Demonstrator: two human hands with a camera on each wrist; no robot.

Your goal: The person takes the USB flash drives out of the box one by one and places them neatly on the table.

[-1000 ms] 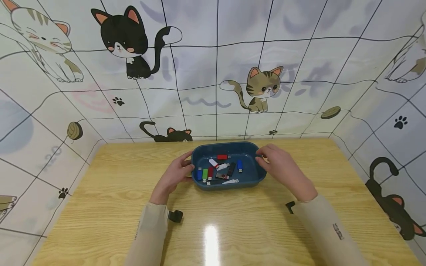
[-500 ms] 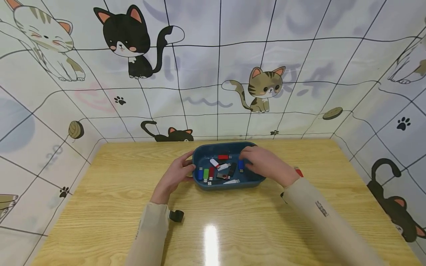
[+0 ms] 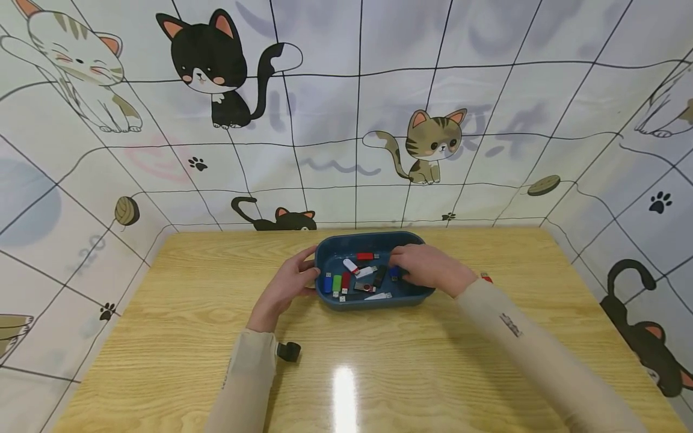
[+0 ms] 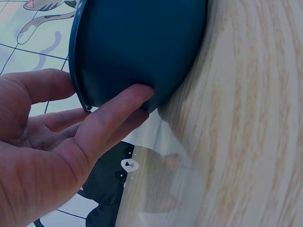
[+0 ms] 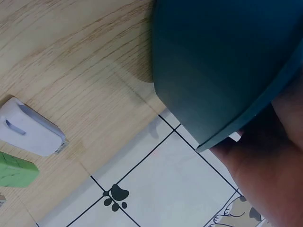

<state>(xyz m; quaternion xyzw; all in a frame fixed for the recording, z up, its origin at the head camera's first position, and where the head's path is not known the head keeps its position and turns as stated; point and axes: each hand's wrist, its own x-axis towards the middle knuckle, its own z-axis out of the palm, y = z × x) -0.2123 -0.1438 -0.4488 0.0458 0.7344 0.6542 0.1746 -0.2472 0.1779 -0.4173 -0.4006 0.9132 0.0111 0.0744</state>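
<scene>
A dark blue plastic bin (image 3: pixel 373 305) stands on the table with several USB flash drives inside. My left hand (image 3: pixel 288 281) touches its left end. In the left wrist view, extended fingers (image 4: pixel 116 109) lie against the outer wall and at the rim. Over the right end, my right hand (image 3: pixel 430 266) reaches inside, fingertips down at a blue USB flash drive (image 3: pixel 394 275) that is partly covered; whether they pinch it I cannot tell. Left of it lie a black flash drive (image 3: pixel 381 275), a white one (image 3: pixel 366 272) and a red one (image 3: pixel 365 256). The bin wall hides the right fingertips in the right wrist view.
Outside the bin, a red flash drive (image 3: pixel 486 277) pokes out beside the right sleeve. A white flash drive (image 5: pixel 33 130) and a green one (image 5: pixel 18 170) lie on the wooden table (image 3: pixel 346 355). Cat-printed cloth (image 3: pixel 335 120) rises behind the table and at both sides.
My right hand has moved left from the bin's right rim into the bin, over the blue flash drive. The red drive on the table has come into view. My left hand stays put.
</scene>
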